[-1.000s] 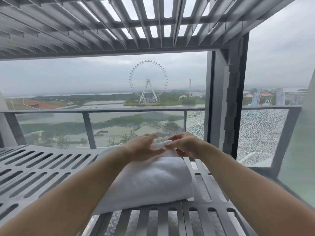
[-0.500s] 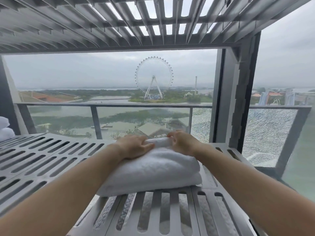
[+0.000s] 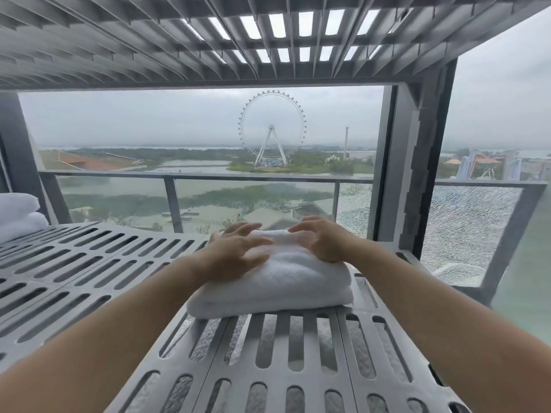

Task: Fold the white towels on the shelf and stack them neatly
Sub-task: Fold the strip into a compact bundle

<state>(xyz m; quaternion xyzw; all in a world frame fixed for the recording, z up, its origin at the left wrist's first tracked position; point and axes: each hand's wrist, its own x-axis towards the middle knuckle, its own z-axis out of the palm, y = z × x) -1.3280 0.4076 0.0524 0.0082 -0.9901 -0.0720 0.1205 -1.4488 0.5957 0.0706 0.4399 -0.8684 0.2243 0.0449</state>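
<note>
A folded white towel (image 3: 286, 281) lies on the grey slotted shelf (image 3: 89, 263), toward its right end. My left hand (image 3: 235, 254) rests on the towel's top left with spread fingers pressing the cloth. My right hand (image 3: 322, 239) sits on the towel's far right top, fingers bent down onto the fabric. Neither hand clearly grips a fold. More white towel shows through the slots below (image 3: 298, 347).
Two folded white towels (image 3: 18, 216) are stacked at the shelf's far left edge. Another slotted shelf (image 3: 208, 40) hangs close overhead. A grey upright post (image 3: 411, 162) stands just right of the towel. Behind is a glass railing (image 3: 208, 177).
Both hands have shifted from pinching the towel's far edge to pressing flat on its top. The camera moved closer and left, bringing the stacked towels into sight.
</note>
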